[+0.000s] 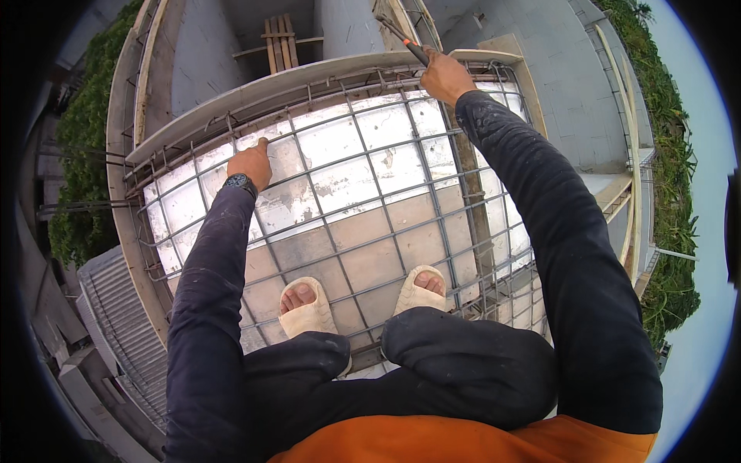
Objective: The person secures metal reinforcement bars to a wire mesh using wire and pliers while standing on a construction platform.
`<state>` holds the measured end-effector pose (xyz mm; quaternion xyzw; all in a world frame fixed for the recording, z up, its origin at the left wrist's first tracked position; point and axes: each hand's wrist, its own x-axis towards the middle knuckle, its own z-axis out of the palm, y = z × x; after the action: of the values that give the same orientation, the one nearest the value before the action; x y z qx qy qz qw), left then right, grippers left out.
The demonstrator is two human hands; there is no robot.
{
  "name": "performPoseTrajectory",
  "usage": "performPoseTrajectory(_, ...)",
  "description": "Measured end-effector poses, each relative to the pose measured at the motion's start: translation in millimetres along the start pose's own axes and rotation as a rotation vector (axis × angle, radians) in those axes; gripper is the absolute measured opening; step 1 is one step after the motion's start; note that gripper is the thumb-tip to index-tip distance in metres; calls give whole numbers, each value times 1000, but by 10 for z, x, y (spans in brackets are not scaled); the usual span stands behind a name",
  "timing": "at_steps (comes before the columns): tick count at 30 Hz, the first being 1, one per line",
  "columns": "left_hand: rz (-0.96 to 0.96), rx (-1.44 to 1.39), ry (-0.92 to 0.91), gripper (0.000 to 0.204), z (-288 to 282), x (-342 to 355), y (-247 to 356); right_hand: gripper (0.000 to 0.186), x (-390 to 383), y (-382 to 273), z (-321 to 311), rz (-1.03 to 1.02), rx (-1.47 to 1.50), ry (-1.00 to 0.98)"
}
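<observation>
A grid of steel reinforcing bars [357, 158] spreads in front of me over pale, patchy panels [332, 189]. My left hand [251, 163], with a watch at the wrist, is closed low over the left part of the grid. One digit points forward along the bars; anything in its curled fingers is hidden. Farther forward and to the right, my right hand [448, 77] grips pincers [417, 52] by dark handles with orange marks. The tool points forward and left over the board edge [332, 69]; its narrow head is too small to make out clearly.
My sandaled feet [309, 309] stand among the bars. Beyond the board lies a deep recess between grey walls [351, 31], with wooden poles [280, 46] inside. Bar ends [85, 207] stick out at left, above a corrugated roof [123, 316]. Wooden strips [629, 154] edge the right side.
</observation>
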<state>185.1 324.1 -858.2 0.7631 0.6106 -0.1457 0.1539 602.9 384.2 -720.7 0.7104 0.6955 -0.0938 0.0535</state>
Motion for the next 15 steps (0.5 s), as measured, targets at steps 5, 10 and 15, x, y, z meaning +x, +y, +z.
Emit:
performPoseTrajectory(5,-32,-2,-10,58,-55,-91,-29,46,-72,36,-242,-110,-408,-290)
performPoseTrajectory(10,9,17,-37,53,-123,-58,135,45,113,370,-220,82,50,161)
performPoseTrajectory(15,41,81,-70,50,-181,-38,29,49,-164,168,-87,-85,-417,-291)
